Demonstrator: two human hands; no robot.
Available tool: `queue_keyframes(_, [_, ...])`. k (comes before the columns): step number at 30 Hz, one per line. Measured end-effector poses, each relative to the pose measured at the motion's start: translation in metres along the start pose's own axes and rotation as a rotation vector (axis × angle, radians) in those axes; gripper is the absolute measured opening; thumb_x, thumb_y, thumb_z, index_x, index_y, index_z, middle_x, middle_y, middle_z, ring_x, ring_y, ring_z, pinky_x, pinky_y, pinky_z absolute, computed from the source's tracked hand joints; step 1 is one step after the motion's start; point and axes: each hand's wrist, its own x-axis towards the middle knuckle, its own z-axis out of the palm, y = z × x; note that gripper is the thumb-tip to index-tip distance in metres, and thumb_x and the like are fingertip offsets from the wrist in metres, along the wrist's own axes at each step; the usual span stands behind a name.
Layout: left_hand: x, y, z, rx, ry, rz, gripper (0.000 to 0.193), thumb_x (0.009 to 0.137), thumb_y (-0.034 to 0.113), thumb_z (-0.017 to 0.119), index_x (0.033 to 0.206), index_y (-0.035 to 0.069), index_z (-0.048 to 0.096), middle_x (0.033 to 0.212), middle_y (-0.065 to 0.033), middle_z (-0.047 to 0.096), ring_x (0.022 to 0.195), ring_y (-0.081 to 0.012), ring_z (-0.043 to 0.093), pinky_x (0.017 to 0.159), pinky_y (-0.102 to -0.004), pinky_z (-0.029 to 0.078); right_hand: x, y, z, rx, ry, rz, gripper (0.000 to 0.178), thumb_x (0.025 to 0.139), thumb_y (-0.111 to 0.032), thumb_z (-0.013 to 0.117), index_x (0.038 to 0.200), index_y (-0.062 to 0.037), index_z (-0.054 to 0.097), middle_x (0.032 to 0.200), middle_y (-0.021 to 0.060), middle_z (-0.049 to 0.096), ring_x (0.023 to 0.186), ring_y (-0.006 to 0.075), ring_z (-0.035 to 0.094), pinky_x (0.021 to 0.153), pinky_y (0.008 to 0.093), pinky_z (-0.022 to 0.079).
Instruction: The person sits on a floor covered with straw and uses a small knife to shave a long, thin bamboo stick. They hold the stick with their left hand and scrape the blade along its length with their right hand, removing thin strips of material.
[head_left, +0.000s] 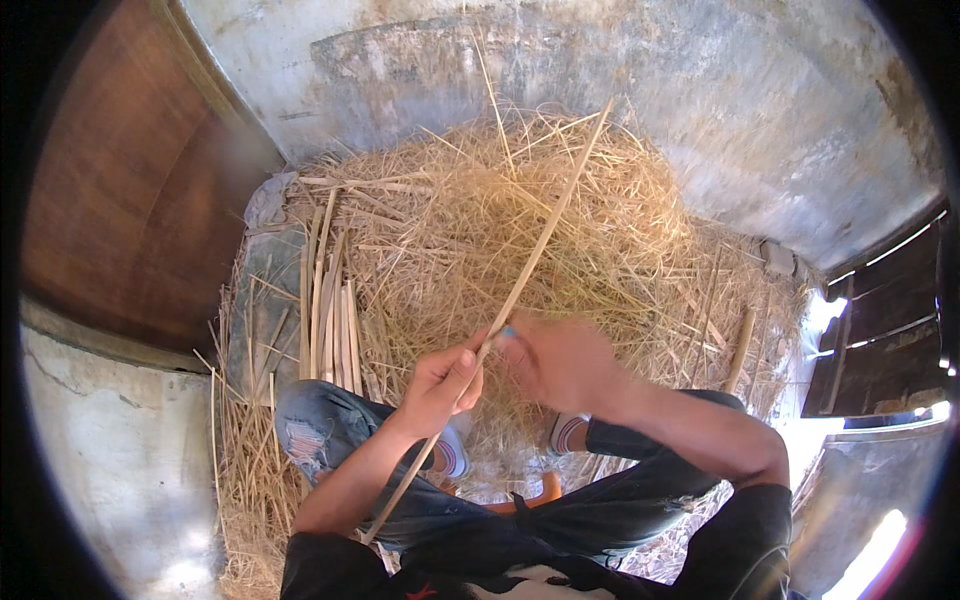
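A long, pale bamboo strip (pixel 553 222) slants from my lap up toward the far wall. My left hand (pixel 437 392) is closed around its lower part, with the thumb lying along it. Close beside the strip, just above my left hand, is my right hand (pixel 565 365), blurred by motion. Its fingers look bent together, and a small bluish spot shows at their tips against the strip. What that spot belongs to cannot be made out.
Fine shavings (pixel 590 240) are heaped beyond my knees against the stained wall (pixel 700 90). Several split bamboo strips (pixel 325 290) lie at the left. A brown wooden panel (pixel 140 190) stands at the far left, dark boards (pixel 880 330) at the right. A thicker stick (pixel 740 350) rests near my right knee.
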Motion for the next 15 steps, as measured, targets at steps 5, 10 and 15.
queue_keyframes(5, [-0.01, 0.0, 0.004, 0.307, 0.107, -0.022, 0.051, 0.107, 0.029, 0.056, 0.148, 0.0, 0.05, 0.065, 0.004, 0.049, 0.057, -0.0035, 0.044, 0.054, -0.023, 0.038, 0.042, 0.054, -0.049, 0.009, 0.117, 0.442, 0.04, 0.108, -0.034, 0.044, 0.098, -0.0004, 0.063, 0.073, 0.0216, 0.064, 0.068, 0.0397, 0.065, 0.066, 0.0515, 0.051])
queue_keyframes(10, [-0.007, 0.009, 0.021, 0.564, 0.019, 0.013, 0.052, 0.101, 0.027, 0.066, 0.141, -0.005, 0.056, 0.062, -0.0023, 0.054, 0.054, -0.0076, 0.052, 0.053, -0.0275, 0.043, 0.039, 0.139, -0.096, -0.058, 0.414, 0.401, 0.05, 0.108, -0.039, 0.046, 0.086, 0.0034, 0.061, 0.064, 0.0213, 0.055, 0.057, 0.0337, 0.054, 0.061, 0.0474, 0.044])
queue_keyframes(15, [-0.006, 0.005, 0.017, 0.804, 0.008, 0.164, 0.053, 0.096, 0.024, 0.072, 0.138, -0.004, 0.058, 0.068, -0.0149, 0.066, 0.052, -0.0178, 0.062, 0.052, -0.0325, 0.047, 0.025, 0.135, -0.101, -0.081, 0.319, 0.4, 0.052, 0.107, -0.04, 0.047, 0.084, 0.0035, 0.061, 0.064, 0.0212, 0.055, 0.057, 0.0339, 0.051, 0.061, 0.0469, 0.043])
